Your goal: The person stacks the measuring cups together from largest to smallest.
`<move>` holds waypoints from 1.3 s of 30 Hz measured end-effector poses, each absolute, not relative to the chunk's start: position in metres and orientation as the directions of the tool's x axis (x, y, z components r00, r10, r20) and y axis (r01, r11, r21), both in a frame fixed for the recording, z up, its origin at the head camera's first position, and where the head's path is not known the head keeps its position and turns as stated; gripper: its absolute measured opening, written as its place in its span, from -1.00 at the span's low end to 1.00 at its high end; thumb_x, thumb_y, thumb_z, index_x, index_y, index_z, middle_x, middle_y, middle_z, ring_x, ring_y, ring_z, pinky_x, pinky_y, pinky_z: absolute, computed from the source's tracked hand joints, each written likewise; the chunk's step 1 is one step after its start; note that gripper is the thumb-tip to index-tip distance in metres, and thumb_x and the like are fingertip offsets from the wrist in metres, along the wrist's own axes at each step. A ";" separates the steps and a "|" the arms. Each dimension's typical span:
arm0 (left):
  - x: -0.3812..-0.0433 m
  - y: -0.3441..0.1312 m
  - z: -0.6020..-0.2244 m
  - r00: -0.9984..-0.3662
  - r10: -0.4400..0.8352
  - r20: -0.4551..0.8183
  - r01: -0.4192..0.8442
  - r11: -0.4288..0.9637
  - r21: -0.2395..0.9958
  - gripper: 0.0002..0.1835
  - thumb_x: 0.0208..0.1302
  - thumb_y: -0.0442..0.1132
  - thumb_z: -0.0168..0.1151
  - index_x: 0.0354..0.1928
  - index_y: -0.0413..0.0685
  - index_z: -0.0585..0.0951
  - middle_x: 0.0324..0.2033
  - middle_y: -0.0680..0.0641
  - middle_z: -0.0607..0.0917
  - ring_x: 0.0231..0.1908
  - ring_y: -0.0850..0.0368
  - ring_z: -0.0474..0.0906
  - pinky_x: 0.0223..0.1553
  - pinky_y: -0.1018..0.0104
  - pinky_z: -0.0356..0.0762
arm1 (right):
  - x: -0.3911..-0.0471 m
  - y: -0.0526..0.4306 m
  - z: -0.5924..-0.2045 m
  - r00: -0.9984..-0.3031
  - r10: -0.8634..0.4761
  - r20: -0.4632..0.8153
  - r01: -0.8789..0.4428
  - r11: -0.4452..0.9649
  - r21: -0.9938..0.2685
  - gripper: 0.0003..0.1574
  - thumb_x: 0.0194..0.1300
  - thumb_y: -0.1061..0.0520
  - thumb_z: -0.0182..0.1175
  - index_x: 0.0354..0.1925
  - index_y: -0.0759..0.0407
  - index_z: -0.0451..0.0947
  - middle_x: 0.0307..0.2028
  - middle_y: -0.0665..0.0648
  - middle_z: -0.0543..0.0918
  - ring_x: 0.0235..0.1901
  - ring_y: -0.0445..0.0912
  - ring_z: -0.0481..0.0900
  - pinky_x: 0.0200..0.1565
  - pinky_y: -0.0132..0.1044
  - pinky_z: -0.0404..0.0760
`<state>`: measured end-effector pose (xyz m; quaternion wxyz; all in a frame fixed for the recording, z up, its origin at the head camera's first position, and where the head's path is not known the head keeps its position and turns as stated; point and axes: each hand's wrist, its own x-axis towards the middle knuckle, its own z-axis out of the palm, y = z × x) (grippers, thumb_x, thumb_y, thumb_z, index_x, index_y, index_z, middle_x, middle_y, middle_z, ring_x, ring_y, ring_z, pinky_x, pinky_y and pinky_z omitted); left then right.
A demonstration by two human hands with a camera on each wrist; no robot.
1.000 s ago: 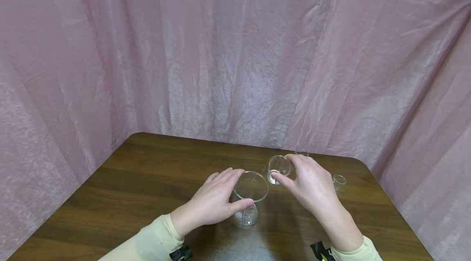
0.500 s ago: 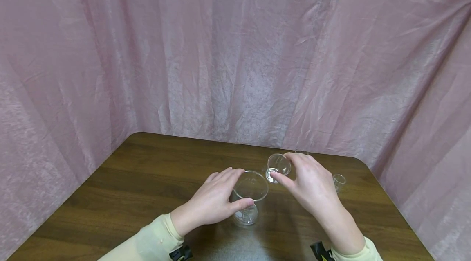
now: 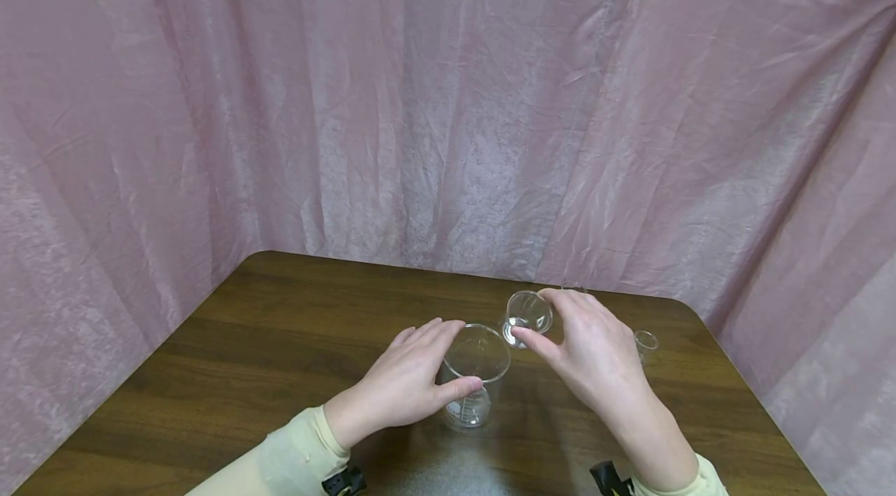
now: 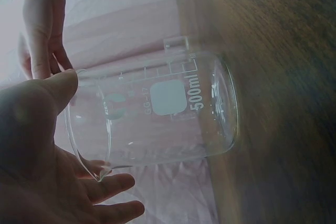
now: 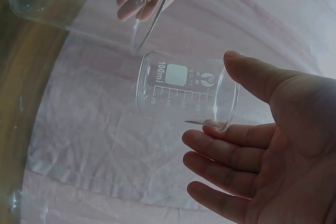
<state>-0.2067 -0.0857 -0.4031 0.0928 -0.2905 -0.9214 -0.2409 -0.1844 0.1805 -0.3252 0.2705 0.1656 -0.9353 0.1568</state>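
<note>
A clear glass 500 ml beaker (image 3: pixel 470 406) stands upright on the wooden table, its marks readable in the left wrist view. My left hand (image 3: pixel 409 379) grips it at the rim, thumb on the near side and fingers on the far side. To its right, my right hand (image 3: pixel 595 348) holds a smaller 100 ml beaker (image 5: pixel 181 90) by the rim between thumb and index finger. That beaker is off the table, its base close beside the large beaker's rim. In the right wrist view the other right fingers extend beneath it. Both beakers look empty.
A small clear glass vessel (image 3: pixel 645 342) stands on the table right of my right hand. Another glass rim (image 3: pixel 575 288) shows behind that hand, mostly hidden. Pink curtains (image 3: pixel 448 107) hang around the table's (image 3: pixel 294 333) back and sides.
My right hand has shifted the 100 ml beaker slightly left and away from me, with its base swinging a little toward the large beaker. The left hand and large beaker have stayed still.
</note>
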 end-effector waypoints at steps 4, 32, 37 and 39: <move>-0.207 -0.086 -0.404 -0.816 0.489 0.307 0.577 0.717 0.392 -0.12 0.48 0.38 0.34 0.58 -0.06 0.45 0.50 -0.06 0.56 0.57 -0.24 0.35 0.53 -0.38 0.25 | -0.182 0.179 -0.324 -0.793 -0.228 0.564 -0.403 0.892 -0.206 -0.27 0.28 -0.26 0.63 0.22 0.12 0.72 0.09 0.10 0.82 0.14 0.11 0.75 -0.01 0.22 0.76; -0.208 -0.086 -0.405 -0.816 0.491 0.305 0.577 0.722 0.383 -0.09 0.48 0.42 0.30 0.59 -0.06 0.44 0.51 -0.06 0.55 0.58 -0.26 0.34 0.53 -0.39 0.25 | -0.177 0.169 -0.326 -0.755 -0.268 0.599 -0.451 0.874 -0.178 -0.24 0.23 -0.25 0.66 0.21 0.13 0.72 0.13 0.10 0.81 0.17 0.12 0.76 0.04 0.19 0.78; -0.208 -0.086 -0.405 -0.812 0.495 0.309 0.583 0.713 0.389 -0.10 0.48 0.41 0.31 0.58 -0.07 0.45 0.50 -0.07 0.56 0.57 -0.28 0.35 0.52 -0.41 0.26 | -0.177 0.167 -0.328 -0.753 -0.272 0.599 -0.459 0.869 -0.182 -0.26 0.22 -0.24 0.67 0.20 0.11 0.73 0.12 0.07 0.81 0.18 0.10 0.75 0.05 0.17 0.77; -0.207 -0.086 -0.404 -0.810 0.497 0.310 0.585 0.712 0.388 -0.09 0.48 0.42 0.31 0.58 -0.08 0.45 0.50 -0.07 0.56 0.57 -0.29 0.35 0.52 -0.41 0.26 | -0.177 0.166 -0.329 -0.752 -0.277 0.598 -0.464 0.867 -0.183 -0.26 0.22 -0.24 0.67 0.19 0.11 0.73 0.12 0.07 0.81 0.18 0.09 0.75 0.06 0.16 0.77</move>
